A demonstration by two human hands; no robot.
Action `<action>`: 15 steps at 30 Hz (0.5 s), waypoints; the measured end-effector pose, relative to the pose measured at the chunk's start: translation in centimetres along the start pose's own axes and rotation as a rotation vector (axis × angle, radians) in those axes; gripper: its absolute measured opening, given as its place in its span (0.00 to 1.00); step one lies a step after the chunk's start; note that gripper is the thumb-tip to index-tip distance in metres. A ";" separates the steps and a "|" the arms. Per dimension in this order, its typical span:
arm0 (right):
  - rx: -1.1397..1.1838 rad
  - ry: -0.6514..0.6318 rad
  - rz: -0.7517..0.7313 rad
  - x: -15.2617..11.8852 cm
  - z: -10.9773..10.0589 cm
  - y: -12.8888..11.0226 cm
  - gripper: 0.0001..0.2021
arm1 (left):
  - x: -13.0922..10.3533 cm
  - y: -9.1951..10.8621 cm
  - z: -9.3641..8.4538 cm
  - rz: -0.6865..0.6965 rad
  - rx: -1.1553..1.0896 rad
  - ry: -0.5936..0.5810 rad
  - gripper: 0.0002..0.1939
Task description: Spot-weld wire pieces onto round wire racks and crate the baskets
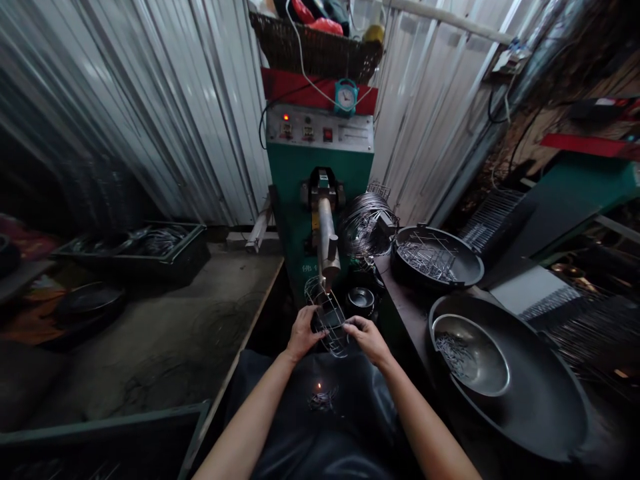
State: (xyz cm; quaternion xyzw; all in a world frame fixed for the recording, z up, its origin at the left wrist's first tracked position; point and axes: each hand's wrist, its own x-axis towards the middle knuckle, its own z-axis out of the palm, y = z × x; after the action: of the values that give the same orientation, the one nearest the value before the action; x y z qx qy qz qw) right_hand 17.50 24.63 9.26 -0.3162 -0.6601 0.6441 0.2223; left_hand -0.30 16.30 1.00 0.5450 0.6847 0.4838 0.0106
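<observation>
My left hand [303, 335] is closed on the left side of a small round-ended wire basket [332, 320], thumb and fingers on its wires. At the basket's right edge, the fingers of my right hand [369, 339] are pinched together; whether a small loose piece is also between them is too fine to tell. The basket's far end lies beneath the electrode arm [329, 247] of a green spot welder [290, 200], where a small orange glow shows at the tip. On my dark apron [280, 413] lies a little heap of short metal pieces [323, 399], with an orange spark above it.
To the right, a pan of wire pieces [470, 257] and a large wok [540, 400] holding a metal bowl [495, 370] stand on a bench. A bundle of wire rings [367, 223] sits beside the welder. Crates [190, 250] and a wooden edge [255, 327] lie left.
</observation>
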 end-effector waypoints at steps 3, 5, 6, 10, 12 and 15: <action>0.000 0.013 -0.037 1.0 0.2 -0.6 0.13 | 0.1 -0.1 0.3 -0.034 -0.008 0.043 0.31; -0.011 0.021 -0.053 1.7 0.3 -0.8 0.13 | 0.3 -0.3 0.5 -0.047 -0.009 0.055 0.31; -0.012 0.027 -0.052 2.0 0.4 -0.8 0.13 | 0.3 -0.3 0.5 -0.050 -0.009 0.056 0.31; 0.028 0.021 -0.017 1.4 0.1 -0.2 0.13 | 0.0 -0.5 0.4 -0.045 0.003 0.079 0.34; 0.045 0.005 -0.007 0.7 -0.2 0.1 0.13 | -0.3 -0.6 0.5 -0.044 -0.009 0.100 0.35; 0.021 -0.004 -0.015 0.0 -0.6 0.0 0.12 | -0.9 -1.0 1.0 -0.068 -0.074 0.111 0.35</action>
State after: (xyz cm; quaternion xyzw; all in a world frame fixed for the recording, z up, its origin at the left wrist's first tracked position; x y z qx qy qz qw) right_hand 17.92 24.99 9.34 -0.3077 -0.6561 0.6498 0.2293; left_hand -0.17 16.29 -0.67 0.4929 0.6842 0.5375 0.0090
